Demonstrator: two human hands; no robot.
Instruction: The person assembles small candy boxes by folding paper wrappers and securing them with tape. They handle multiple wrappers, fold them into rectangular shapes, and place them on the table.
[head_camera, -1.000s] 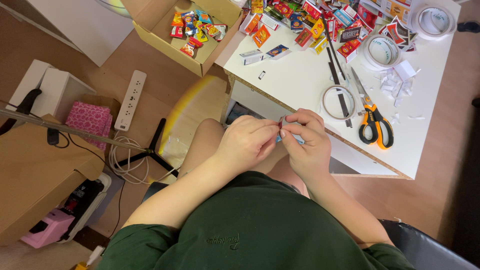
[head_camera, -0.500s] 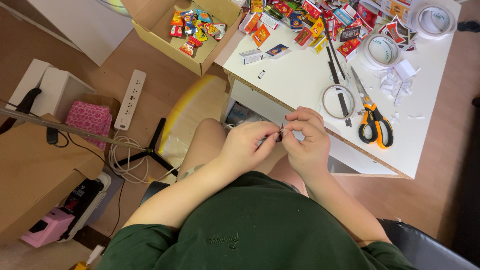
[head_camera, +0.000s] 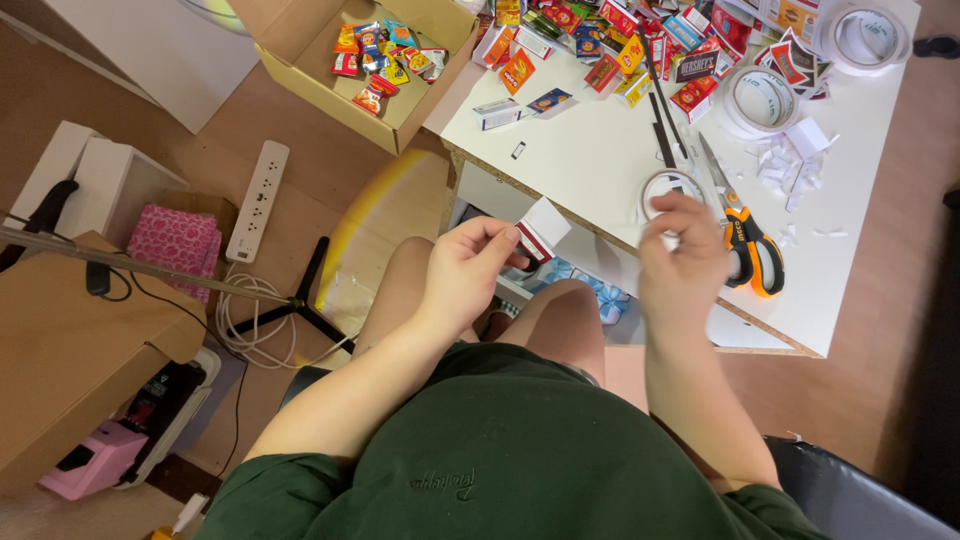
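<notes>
here, nearest the camera, the left hand (head_camera: 465, 275) pinches a small folded paper box (head_camera: 541, 228), white with a red stripe, its fingers (head_camera: 497, 236) closed on one edge and holding it in the air above the lap, just short of the white surface (head_camera: 600, 160). the card looks thin, matte and sharply creased. the right hand (head_camera: 685, 255) reaches over the near edge of the surface to a roll of clear tape (head_camera: 668, 188), fingertips curled down on its rim; whether they have gripped a tape end cannot be told. the step in hand seems to be fetching tape to close the box, so the next move likely calls for peeling a short strip and bringing it across to the open flap. just beside the roll lie scissors (head_camera: 745, 240) with orange and black handles and bright steel blades. farther on sit two bigger white tape rolls (head_camera: 762, 100), paper scraps (head_camera: 790, 165), and a heap of glossy, many-coloured miniature boxes (head_camera: 620, 50). off the far left corner stands an open cardboard carton (head_camera: 400, 105) holding shiny little packets.
</notes>
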